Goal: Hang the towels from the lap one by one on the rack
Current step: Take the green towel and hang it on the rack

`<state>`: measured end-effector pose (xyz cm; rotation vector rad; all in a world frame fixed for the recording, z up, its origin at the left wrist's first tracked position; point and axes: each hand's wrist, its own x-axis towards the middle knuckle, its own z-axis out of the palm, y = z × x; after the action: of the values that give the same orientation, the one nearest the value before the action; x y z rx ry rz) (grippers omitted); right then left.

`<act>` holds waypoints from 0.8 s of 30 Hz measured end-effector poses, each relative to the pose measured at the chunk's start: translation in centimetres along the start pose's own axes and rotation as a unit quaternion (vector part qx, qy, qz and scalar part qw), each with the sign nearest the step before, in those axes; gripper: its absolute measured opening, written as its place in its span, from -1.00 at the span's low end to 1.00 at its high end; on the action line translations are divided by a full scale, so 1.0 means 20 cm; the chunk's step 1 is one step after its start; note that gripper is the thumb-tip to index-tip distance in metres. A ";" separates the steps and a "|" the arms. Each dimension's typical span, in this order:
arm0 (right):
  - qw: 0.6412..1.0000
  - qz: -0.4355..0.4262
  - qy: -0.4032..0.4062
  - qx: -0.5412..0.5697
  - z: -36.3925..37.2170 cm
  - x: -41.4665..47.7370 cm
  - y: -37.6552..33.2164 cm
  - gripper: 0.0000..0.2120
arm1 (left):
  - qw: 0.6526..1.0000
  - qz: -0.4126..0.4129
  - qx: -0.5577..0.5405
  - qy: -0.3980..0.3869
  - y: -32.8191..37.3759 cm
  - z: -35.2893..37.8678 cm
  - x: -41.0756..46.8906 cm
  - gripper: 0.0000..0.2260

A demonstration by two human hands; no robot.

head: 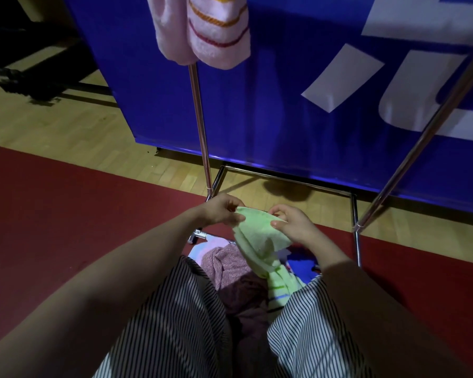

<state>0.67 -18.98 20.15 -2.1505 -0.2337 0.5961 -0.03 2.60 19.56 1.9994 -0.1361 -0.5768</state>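
Room: pale wood-strip floor [66, 132] with a dark red mat [52, 214] over its near part, and a big blue panel with white lettering [271, 91] standing right behind the work area. The far left corner is too dark to read. A chrome tubular rack [201, 132] stands between the person and the panel, its base frame straddling the mat edge. Its top bar is out of frame. One pink terry towel with orange and red stripes [216, 31] already hangs at the rack's left end, by the left upright. A light green terry towel [260, 233] is up off the lap over the knee end, and its striped tail drops into the pile there. The left hand [221, 211] pinches the green towel's top edge between thumb and curled fingers. The right hand [292, 225] does the same just beside it, so the hands are close together and the cloth is bunched between them. Left in the lap, between the black-and-white striped trouser legs [180, 309], are a mauve towel [230, 268] and some blue cloth [301, 264]. My read is that the second hang is in progress, at the grab-and-open stage. Next move: slide the hands apart along the edge, lift the tail clear without dragging the pile, then raise and drape the towel to the right of the pink one.
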 end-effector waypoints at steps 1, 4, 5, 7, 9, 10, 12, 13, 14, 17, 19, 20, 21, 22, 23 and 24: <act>1.000 -0.003 0.002 -0.005 0.00 0.00 0.00 -0.87 | 0.999 0.007 0.019 0.025 0.00 0.00 0.01 -0.88; 1.000 -0.024 -0.008 -0.015 0.02 0.01 0.01 -0.88 | 0.993 0.013 0.080 0.083 0.02 -0.01 0.02 -0.90; 0.999 -0.032 -0.018 -0.021 0.02 0.01 0.01 -0.87 | 0.991 0.013 0.102 0.089 0.02 -0.01 0.03 -0.90; 0.998 -0.036 -0.022 -0.038 0.03 0.00 -0.01 -0.74 | 0.985 0.018 0.144 0.091 0.02 0.00 0.04 -0.81; 0.999 -0.017 0.018 -0.042 0.03 0.01 -0.02 -0.68 | 0.984 0.020 0.154 0.089 0.03 0.01 0.04 -0.75; 0.998 -0.004 0.045 -0.036 0.03 0.01 -0.02 -0.70 | 0.985 0.021 0.150 0.088 0.03 0.01 0.04 -0.73; 0.996 0.018 0.089 -0.026 0.01 0.02 -0.01 -0.76 | 0.988 0.025 0.135 0.077 0.02 0.00 0.05 -0.75; 0.994 0.027 0.099 -0.028 0.00 0.03 -0.01 -0.73 | 0.990 0.029 0.122 0.067 0.01 0.00 0.05 -0.81; 0.994 0.032 0.104 -0.033 -0.01 0.03 0.00 -0.69 | 0.992 0.034 0.109 0.050 0.02 0.00 0.04 -0.82; 0.994 0.023 0.094 -0.040 -0.02 0.02 0.00 -0.78 | 0.987 0.055 0.151 -0.005 0.01 0.00 0.04 -0.53; 0.996 0.015 0.066 -0.050 -0.02 0.01 0.01 -0.89 | 0.973 0.075 0.217 -0.034 0.01 0.01 0.04 -0.43; 0.997 0.014 0.050 -0.060 -0.01 0.01 0.01 -0.87 | 0.964 0.086 0.246 -0.048 0.01 0.01 0.04 -0.41; 0.997 0.013 0.036 -0.067 -0.01 0.00 0.00 -0.86 | 0.957 0.093 0.269 -0.057 0.01 0.01 0.04 -0.41; 0.997 0.010 0.024 -0.071 -0.01 0.00 0.00 -0.86 | 0.950 0.101 0.289 -0.062 0.01 0.02 0.03 -0.41; 0.997 0.005 0.012 -0.076 0.00 0.00 0.00 -0.85 | 0.944 0.103 0.307 -0.063 0.01 0.02 0.03 -0.43; 0.997 0.001 0.003 -0.080 0.00 0.00 0.00 -0.83 | 0.937 0.107 0.326 -0.062 0.02 0.03 0.03 -0.48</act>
<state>0.68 -19.00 20.14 -2.3059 -0.2853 0.5892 0.24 1.84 19.51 2.5377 -0.6929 -0.5598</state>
